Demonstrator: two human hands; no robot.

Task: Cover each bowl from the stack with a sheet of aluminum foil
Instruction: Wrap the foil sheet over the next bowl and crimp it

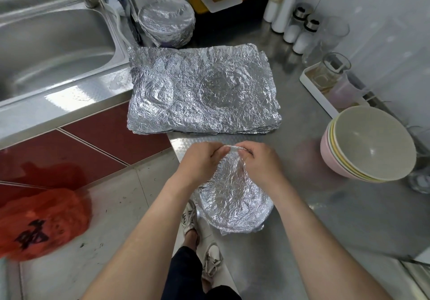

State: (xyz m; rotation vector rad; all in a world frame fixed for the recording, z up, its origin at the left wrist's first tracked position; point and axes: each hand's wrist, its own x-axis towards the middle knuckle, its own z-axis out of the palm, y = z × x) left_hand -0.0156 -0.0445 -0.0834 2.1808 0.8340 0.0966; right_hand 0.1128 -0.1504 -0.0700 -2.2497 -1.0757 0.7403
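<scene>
- Head-down view of a steel counter (pixel 337 225) in a kitchen corner, both bare forearms reaching in from below.
- At the counter's near-left corner: a foil-wrapped bowl (pixel 232 204), its mouth fully covered in crinkled silver that dips slightly inward at the middle.
- Left hand (pixel 202 161) curled over the far rim of that bowl, fingers and thumb pinching the foil edge.
- Right hand (pixel 261 161) just beside the left, nearly touching it, likewise curled and pinching the same far edge of foil.
- Beyond the hands, flat on the counter: a thick pile of foil sheets (pixel 202 90), creased all over, with round bowl-shaped imprints pressed into the top sheet.
- Behind the pile, near the back wall: a stack of foil-covered bowls (pixel 166 20).
- At the right, well apart from the hands: a stack of bare bowls (pixel 330 158), nested and tipped toward the camera, grey-green on top, yellow beneath, pink at the bottom.
- To the left: a steel sink (pixel 58 44) set in its own worktop.
- Back right: white-filled shakers (pixel 300 30), and drinking glasses standing in a white tray (pixel 309 85).
- On the floor, lower left: a red plastic bag (pixel 41 220) with black characters.
- Between the forearms, down on the floor: pale laced shoes (pixel 189 218).
</scene>
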